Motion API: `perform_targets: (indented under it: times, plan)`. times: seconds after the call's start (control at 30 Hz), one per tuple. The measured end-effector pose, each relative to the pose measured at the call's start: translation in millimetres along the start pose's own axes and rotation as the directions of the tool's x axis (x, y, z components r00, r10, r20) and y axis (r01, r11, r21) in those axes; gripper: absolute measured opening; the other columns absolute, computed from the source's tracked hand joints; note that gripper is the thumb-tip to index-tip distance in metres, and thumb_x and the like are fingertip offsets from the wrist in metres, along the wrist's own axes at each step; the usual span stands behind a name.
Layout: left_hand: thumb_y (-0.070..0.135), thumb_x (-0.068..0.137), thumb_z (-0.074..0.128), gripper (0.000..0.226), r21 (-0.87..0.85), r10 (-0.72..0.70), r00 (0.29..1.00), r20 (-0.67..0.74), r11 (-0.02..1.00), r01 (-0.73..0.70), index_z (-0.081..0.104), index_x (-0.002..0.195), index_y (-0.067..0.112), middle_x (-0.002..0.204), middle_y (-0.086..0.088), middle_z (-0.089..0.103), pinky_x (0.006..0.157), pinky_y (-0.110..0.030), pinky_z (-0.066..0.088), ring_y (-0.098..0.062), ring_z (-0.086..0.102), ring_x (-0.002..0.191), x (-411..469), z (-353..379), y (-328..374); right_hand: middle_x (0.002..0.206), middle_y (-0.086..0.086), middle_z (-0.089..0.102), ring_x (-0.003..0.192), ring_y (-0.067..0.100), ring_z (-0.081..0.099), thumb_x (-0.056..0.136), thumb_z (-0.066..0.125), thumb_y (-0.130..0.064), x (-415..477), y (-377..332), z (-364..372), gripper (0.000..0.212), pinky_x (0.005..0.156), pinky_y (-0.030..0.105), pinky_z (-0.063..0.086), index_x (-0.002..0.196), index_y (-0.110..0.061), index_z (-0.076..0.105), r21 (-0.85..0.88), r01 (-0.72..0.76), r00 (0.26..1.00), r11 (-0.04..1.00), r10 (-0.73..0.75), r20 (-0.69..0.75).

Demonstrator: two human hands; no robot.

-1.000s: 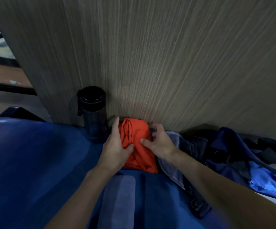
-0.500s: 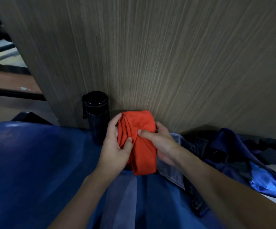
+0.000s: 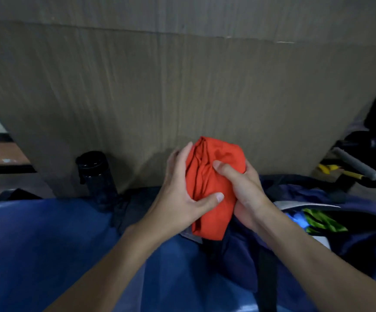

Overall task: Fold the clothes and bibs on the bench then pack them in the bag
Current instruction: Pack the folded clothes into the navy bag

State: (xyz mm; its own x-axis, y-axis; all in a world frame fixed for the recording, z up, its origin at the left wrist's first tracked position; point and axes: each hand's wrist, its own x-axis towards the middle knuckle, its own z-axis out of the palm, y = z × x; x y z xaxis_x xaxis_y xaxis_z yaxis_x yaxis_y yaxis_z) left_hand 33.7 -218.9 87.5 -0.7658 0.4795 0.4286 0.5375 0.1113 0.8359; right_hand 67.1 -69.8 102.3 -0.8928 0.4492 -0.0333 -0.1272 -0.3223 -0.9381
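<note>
A folded orange garment (image 3: 211,181) is held up off the blue bench (image 3: 36,244), in front of the wooden panel. My left hand (image 3: 180,199) grips its left side with the thumb pressed on the front. My right hand (image 3: 243,190) grips its right side, thumb on top. Below and to the right lies a dark blue bag (image 3: 340,233) with its mouth open, and green fabric (image 3: 319,219) shows inside. A dark strap (image 3: 268,278) runs down from the bag.
A black bottle (image 3: 96,176) stands at the left against the wooden panel (image 3: 182,97). At the far right, past the panel's edge, are a grey padded handle (image 3: 355,164) and yellow pieces (image 3: 340,171).
Both hands have lifted the orange garment off the bench and carried it rightward, above the bag's edge. The camera view has swung right and up.
</note>
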Motion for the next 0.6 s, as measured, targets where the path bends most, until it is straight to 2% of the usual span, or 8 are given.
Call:
perform_targets:
  times: [0.13,0.23,0.33,0.4,0.53,0.6]
  plan:
    - [0.034,0.072,0.082,0.095,-0.102,-0.017,0.996,0.083,0.995,0.025,0.028,0.15,0.035,0.142,0.02,0.051,0.112,-0.036,0.042,0.003,0.05,0.129,9,51,34,0.112,0.016,0.071,0.105,0.031,0.068,0.084,0.072,-0.006,-29,-30,-53,0.043,0.092,0.047,0.055,0.124,-0.005,0.058,0.066,0.067,0.992,0.996,-0.059,-0.111]
    - [0.043,0.071,0.077,0.09,-0.105,-0.024,0.992,0.123,0.994,0.037,0.031,0.147,0.031,0.135,0.016,0.057,0.108,-0.04,0.046,-0.001,0.056,0.124,11,98,53,0.114,0.016,0.07,0.107,0.032,0.067,0.084,0.072,-0.007,-47,-46,-102,0.044,0.092,0.047,0.055,0.125,-0.005,0.057,0.08,0.096,0.98,0.992,-0.08,-0.184]
    - [0.058,0.063,0.076,0.097,-0.093,-0.135,0.972,0.194,0.984,0.155,0.03,0.145,0.035,0.122,0.018,0.066,0.103,-0.04,0.05,-0.001,0.063,0.112,12,141,64,0.115,0.017,0.069,0.107,0.033,0.067,0.084,0.071,-0.007,-62,-54,-151,0.043,0.092,0.047,0.055,0.125,-0.005,0.057,0.072,0.124,0.964,0.99,-0.103,-0.246]
    - [0.059,0.06,0.077,0.092,-0.093,-0.185,0.947,0.263,0.972,0.216,0.037,0.139,0.036,0.114,0.018,0.07,0.1,-0.039,0.052,0.0,0.066,0.106,11,168,71,0.116,0.018,0.069,0.106,0.033,0.067,0.085,0.07,-0.007,-71,-56,-181,0.043,0.093,0.047,0.055,0.126,-0.005,0.056,0.071,0.132,0.959,0.989,-0.109,-0.261]
    - [0.034,0.07,0.083,0.063,-0.148,-0.218,0.928,0.301,0.951,0.271,0.052,0.125,0.03,0.11,0.011,0.072,0.095,-0.034,0.055,-0.001,0.069,0.098,5,211,83,0.116,0.017,0.069,0.106,0.031,0.067,0.081,0.077,-0.013,-79,-52,-230,0.052,0.091,0.044,0.056,0.127,-0.006,0.054,0.033,0.142,0.945,0.989,-0.125,-0.302]
    - [0.017,0.077,0.083,0.055,-0.16,-0.233,0.932,0.278,0.945,0.284,0.055,0.124,0.026,0.112,0.006,0.071,0.092,-0.031,0.056,-0.003,0.069,0.097,4,223,80,0.117,0.012,0.07,0.107,0.023,0.068,0.077,0.079,-0.031,-80,-49,-249,0.059,0.092,0.039,0.055,0.126,-0.011,0.056,-0.019,0.137,0.95,0.99,-0.137,-0.28]
